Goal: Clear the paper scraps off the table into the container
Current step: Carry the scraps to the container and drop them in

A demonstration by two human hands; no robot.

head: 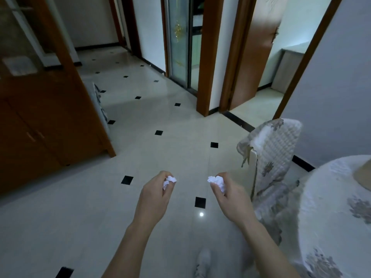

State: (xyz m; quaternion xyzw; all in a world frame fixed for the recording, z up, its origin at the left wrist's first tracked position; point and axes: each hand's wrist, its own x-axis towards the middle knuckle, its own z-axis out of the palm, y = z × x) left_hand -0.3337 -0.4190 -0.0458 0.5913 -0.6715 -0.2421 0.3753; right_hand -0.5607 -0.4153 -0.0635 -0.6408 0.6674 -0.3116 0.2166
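Your left hand (155, 194) and right hand (228, 195) each have fingers closed on a crumpled scrap, left scrap (169, 180), right scrap (216, 181), mid-frame over the floor (80, 217). No container shows; a loose pinch could drop them while you search.

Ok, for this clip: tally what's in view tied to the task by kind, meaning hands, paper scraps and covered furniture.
Hands: 2, the left hand and the right hand
Crumpled paper scraps: 2, the left scrap and the right scrap, one in each hand
Cloth-covered furniture: 2, the chair and the table
Containers: 0 in view
Total: 6
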